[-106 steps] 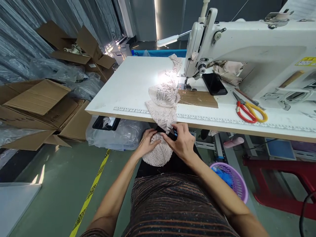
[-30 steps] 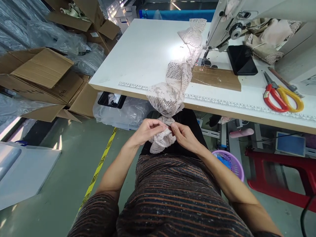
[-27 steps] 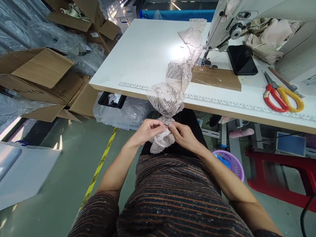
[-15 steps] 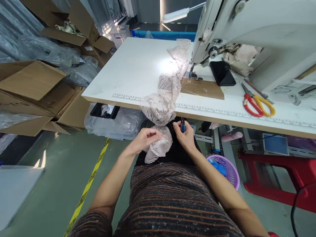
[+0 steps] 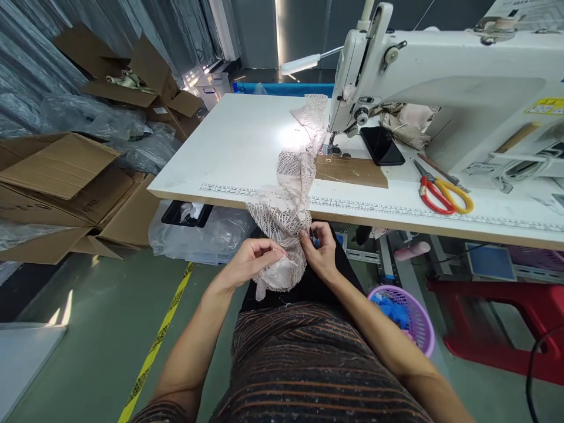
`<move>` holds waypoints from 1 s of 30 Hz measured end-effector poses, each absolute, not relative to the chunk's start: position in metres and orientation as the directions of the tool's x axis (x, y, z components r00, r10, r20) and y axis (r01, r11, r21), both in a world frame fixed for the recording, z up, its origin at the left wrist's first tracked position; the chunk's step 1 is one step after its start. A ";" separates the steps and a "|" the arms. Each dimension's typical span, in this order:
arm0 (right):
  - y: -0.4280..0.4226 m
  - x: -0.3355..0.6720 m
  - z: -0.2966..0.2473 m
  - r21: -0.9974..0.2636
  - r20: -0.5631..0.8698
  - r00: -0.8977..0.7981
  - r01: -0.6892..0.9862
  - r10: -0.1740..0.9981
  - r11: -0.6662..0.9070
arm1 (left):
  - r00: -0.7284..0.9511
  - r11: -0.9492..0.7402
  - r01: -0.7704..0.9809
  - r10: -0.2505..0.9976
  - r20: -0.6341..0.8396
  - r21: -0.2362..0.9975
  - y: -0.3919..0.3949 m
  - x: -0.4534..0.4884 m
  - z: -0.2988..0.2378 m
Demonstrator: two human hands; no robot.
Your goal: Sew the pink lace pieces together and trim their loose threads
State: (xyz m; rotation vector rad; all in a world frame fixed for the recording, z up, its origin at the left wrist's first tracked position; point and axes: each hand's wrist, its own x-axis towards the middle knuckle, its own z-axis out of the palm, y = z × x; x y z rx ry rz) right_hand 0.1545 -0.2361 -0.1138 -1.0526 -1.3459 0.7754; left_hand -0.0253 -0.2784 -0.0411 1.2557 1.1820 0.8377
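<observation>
A strip of pale lace fabric runs from beside the sewing machine over the table's front edge and down into my lap. My left hand pinches the lower part of the lace between thumb and fingers. Closed around a small pair of blue-handled thread snips is my right hand, at the right edge of the lace. The fingers cover most of the snips, and their blades cannot be made out. Whether the right fingertips also grip the lace, I cannot tell.
Red-and-yellow scissors and a black phone lie on the white table. A ruler strip lines its front edge. Below are a purple basket and a red stool. Cardboard boxes stand at left.
My right hand has moved left to the lace edge, and the snips are now mostly hidden in it. My left hand keeps its pinch. The head view has tilted up, showing more of the machine.
</observation>
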 end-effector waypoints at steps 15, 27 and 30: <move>-0.328 0.192 -0.073 -0.584 0.652 -0.402 0.274 0.643 0.764 | 0.506 -0.042 0.023 0.862 0.025 0.999 -0.234 0.007 -0.073; -0.275 0.216 -0.076 -0.916 0.243 -0.328 0.233 0.913 0.327 | 0.290 0.036 0.155 0.954 -0.080 0.987 -0.251 -0.003 -0.055; -0.259 0.205 -0.080 -0.957 0.045 -0.368 0.251 0.929 0.146 | 0.274 0.002 0.188 0.960 -0.055 0.982 -0.253 -0.007 -0.052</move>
